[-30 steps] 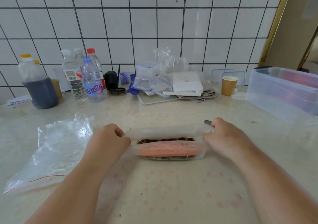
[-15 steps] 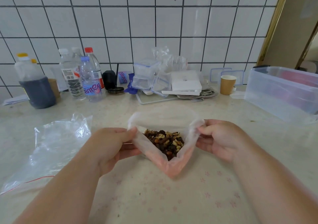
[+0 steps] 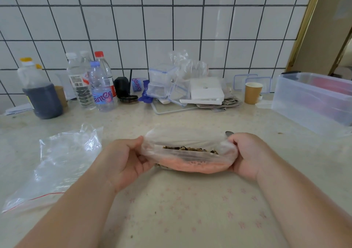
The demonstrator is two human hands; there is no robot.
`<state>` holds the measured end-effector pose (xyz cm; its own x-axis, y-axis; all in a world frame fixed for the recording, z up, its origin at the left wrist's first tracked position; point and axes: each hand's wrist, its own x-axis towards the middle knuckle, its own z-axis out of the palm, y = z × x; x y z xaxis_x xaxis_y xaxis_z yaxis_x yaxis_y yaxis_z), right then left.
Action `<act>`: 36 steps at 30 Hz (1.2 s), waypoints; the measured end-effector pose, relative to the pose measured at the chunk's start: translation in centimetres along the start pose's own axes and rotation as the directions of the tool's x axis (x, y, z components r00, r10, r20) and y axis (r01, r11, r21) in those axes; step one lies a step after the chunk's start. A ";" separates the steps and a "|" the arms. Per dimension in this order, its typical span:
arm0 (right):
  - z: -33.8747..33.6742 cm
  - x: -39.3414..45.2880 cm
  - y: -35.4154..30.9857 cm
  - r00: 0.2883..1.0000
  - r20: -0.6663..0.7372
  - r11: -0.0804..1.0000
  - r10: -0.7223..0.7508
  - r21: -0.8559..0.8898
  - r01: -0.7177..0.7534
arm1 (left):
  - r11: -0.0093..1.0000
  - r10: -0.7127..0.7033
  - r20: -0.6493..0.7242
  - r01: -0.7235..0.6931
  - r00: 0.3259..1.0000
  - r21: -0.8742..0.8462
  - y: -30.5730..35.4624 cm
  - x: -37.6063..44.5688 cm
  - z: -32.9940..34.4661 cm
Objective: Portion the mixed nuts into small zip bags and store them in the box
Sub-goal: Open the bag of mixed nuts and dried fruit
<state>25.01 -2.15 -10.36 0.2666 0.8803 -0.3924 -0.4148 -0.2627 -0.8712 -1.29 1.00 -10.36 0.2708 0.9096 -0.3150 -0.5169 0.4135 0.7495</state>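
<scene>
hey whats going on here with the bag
A person is holding a small zip bag of mixed nuts over the counter, the left hand gripping one end and the right hand the other. The bag is stretched flat between them, mouth nearly closed. An empty bag lies to the left, and the clear box sits at the right.
</scene>
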 end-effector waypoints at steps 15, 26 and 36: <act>0.3 1.5 0.9 0.970 -0.001 0.854 -0.243 -0.475 0.213 | 0.889 0.260 -0.180 -0.162 0.949 0.429 -1.4 1.0 0.1; 0.4 1.7 0.5 0.897 -0.016 0.407 -0.441 -0.895 0.184 | 0.687 0.315 -0.173 -0.098 0.933 0.720 -0.9 1.9 -0.8; -1.4 -1.5 -1.2 0.978 0.090 0.403 -0.187 -0.901 0.160 | 0.453 0.228 -0.136 0.019 0.964 0.892 0.5 -0.6 -1.2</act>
<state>26.36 -3.71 -9.16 0.2597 0.9458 -0.1947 0.6595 -0.3211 -0.6797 -2.70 0.71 -10.49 0.0327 0.9766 -0.2125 0.4953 0.1688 0.8522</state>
